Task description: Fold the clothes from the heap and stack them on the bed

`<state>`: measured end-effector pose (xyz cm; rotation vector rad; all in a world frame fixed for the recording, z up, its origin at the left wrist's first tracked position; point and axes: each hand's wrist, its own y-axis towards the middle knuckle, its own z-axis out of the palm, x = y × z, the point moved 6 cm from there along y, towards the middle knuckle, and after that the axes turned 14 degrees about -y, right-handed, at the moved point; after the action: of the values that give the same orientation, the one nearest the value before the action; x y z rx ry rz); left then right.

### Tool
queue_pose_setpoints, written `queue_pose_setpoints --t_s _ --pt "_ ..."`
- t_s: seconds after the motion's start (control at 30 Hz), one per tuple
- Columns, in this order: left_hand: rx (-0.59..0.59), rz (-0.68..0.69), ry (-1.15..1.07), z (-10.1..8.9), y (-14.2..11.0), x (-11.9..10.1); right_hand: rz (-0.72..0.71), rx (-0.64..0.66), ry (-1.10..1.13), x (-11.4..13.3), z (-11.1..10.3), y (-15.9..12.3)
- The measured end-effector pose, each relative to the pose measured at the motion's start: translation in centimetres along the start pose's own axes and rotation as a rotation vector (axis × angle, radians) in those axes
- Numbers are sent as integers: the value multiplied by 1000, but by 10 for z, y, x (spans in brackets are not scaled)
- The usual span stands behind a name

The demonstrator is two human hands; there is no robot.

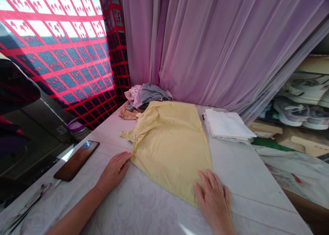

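Observation:
A pale yellow buttoned shirt (172, 149) lies spread on the table, folded over so that it narrows toward the far end. A cuff-like strip with a button sticks out on its left side. My left hand (117, 168) has its fingertips closed on the shirt's left edge, near the lower corner. Flat on the lower right corner rests my right hand (213, 195), fingers spread and partly over the fabric. Some creases run along the left side of the shirt near the buttons.
A crumpled pile of clothes (150, 94) lies at the back left, and a folded white stack (227, 123) at the right. A phone (77, 161) with a cable lies at the left edge. Purple curtains (205, 46) hang behind. Shoes (298, 113) fill a rack on the right.

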<state>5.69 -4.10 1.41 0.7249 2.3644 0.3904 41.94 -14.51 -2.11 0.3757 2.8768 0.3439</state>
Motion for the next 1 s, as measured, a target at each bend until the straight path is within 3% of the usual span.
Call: queue_pose_setpoints --t_s 0.23,0.47,1.0 --pt "39 28 -6 3 -2 2 -26 -49 60 -11 20 -5" --pt "25 15 -38 9 -4 11 44 -86 121 -10 8 -6" --pt "-9 1 -104 10 7 9 96 -103 162 -9 -3 2"
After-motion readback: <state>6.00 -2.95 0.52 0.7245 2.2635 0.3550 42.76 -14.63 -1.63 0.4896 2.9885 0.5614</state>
